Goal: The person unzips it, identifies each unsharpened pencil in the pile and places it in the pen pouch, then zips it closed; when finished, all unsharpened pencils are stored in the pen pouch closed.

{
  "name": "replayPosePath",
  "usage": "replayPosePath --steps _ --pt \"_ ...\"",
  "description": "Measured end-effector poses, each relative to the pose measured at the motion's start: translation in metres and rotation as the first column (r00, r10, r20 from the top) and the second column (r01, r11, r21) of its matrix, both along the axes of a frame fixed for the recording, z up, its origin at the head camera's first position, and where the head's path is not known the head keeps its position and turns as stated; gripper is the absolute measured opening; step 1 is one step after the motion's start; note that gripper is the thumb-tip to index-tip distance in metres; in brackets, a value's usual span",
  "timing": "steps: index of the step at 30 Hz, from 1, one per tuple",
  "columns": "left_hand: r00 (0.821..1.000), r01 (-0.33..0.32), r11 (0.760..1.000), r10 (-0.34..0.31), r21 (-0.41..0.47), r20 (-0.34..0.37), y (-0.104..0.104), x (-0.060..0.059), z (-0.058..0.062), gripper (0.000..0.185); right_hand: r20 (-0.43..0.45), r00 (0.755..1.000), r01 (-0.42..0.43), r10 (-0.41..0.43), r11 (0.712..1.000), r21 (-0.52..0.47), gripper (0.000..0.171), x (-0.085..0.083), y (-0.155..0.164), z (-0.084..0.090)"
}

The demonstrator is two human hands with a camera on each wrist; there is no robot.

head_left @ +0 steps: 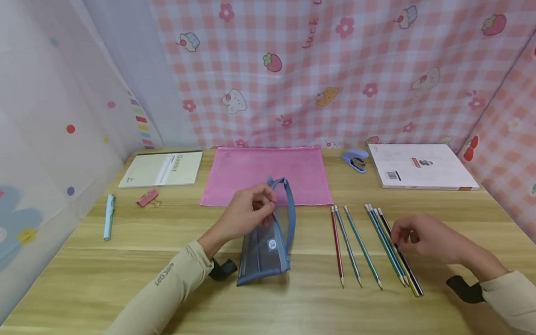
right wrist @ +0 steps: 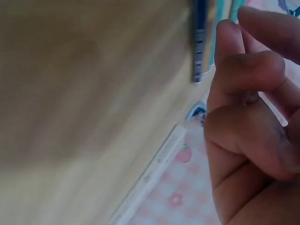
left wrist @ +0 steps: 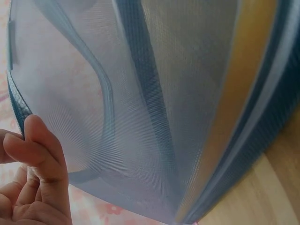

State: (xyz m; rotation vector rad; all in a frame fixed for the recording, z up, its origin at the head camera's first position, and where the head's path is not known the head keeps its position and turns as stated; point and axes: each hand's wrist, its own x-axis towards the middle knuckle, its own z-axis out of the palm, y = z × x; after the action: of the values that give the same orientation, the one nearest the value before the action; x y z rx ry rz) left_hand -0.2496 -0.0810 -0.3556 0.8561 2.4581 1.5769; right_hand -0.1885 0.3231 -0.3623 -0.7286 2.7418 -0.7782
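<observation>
A blue mesh pencil pouch [head_left: 266,246] stands tilted on the wooden table [head_left: 121,271], and its mesh fills the left wrist view [left wrist: 154,108]. My left hand [head_left: 269,207] pinches the pouch's top edge near the strap, fingertips [left wrist: 37,150] on the rim. Several pencils [head_left: 364,248] lie side by side to the right: a red one [head_left: 337,246], teal ones, and a dark one [right wrist: 199,42]. My right hand [head_left: 401,237] hovers over the rightmost pencils with loosely curled fingers [right wrist: 248,70] that hold nothing.
A pink mesh folder [head_left: 268,175] lies behind the pouch. A notebook [head_left: 161,169], pink binder clip [head_left: 147,198] and light blue pen [head_left: 108,217] sit at the left. A blue stapler [head_left: 355,159] and white book [head_left: 423,167] are at the back right. Fabric walls enclose the table.
</observation>
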Motion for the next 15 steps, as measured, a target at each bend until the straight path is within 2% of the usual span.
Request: replayPosePath --steps 7,10,15 --pt "1.0 0.008 1.0 -0.008 -0.007 -0.007 0.0 0.0 -0.001 0.007 -0.027 1.0 0.013 -0.014 0.999 -0.048 0.017 0.01 0.006 -0.016" --pt "1.0 0.007 1.0 -0.007 -0.013 -0.004 -0.001 0.0 -0.001 0.007 0.003 0.999 0.053 -0.053 0.998 -0.02 0.015 0.01 0.003 -0.016" --pt "1.0 0.0 1.0 0.0 -0.02 -0.011 -0.001 0.001 -0.002 0.007 0.005 0.997 0.082 -0.082 0.996 0.031 0.013 0.009 0.0 -0.014"
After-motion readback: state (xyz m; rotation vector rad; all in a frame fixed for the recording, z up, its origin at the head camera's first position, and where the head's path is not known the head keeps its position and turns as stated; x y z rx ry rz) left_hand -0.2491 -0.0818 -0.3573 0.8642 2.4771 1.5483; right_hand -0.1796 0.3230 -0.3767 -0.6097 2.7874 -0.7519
